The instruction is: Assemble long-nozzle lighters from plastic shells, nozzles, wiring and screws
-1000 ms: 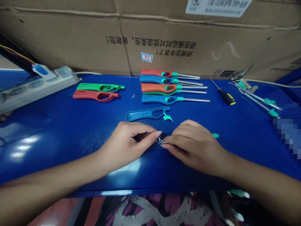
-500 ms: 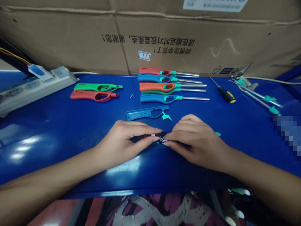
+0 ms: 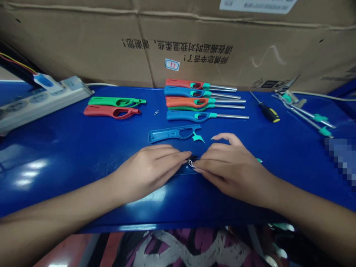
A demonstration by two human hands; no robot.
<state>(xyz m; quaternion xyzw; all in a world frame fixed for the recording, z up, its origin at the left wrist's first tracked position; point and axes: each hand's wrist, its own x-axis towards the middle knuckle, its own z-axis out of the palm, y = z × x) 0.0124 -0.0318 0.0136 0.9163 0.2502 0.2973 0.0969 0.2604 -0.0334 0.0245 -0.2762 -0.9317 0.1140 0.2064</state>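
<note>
Close together over the blue table, my left hand [image 3: 155, 165] and my right hand [image 3: 230, 167] are both closed at the fingertips. Between them shows a small black part with a thin white wire [image 3: 191, 163] looped from it. My left fingers cover most of the black part. The wire runs into the pinch of my right thumb and forefinger. Beneath my fingers lies a blue lighter shell half [image 3: 185, 171], largely hidden. Just beyond, another open blue shell half [image 3: 169, 134] lies with its inside up, and a teal trigger [image 3: 198, 137] touches its right end.
Assembled gas lighters [image 3: 191, 115] lie stacked behind. Left of them are a green casing [image 3: 108, 101], a red casing [image 3: 108, 111] and tiny screws [image 3: 156, 112]. A screwdriver [image 3: 269, 112] and metal lighter tubes [image 3: 308, 115] lie right. A power strip [image 3: 41, 102] and cardboard box [image 3: 97, 48] border the table.
My left fingers have rolled forward over the small black part, hiding its pale end and my thumb. My right forefinger has lifted and stretched a little; the white wire now forms a narrower loop.
</note>
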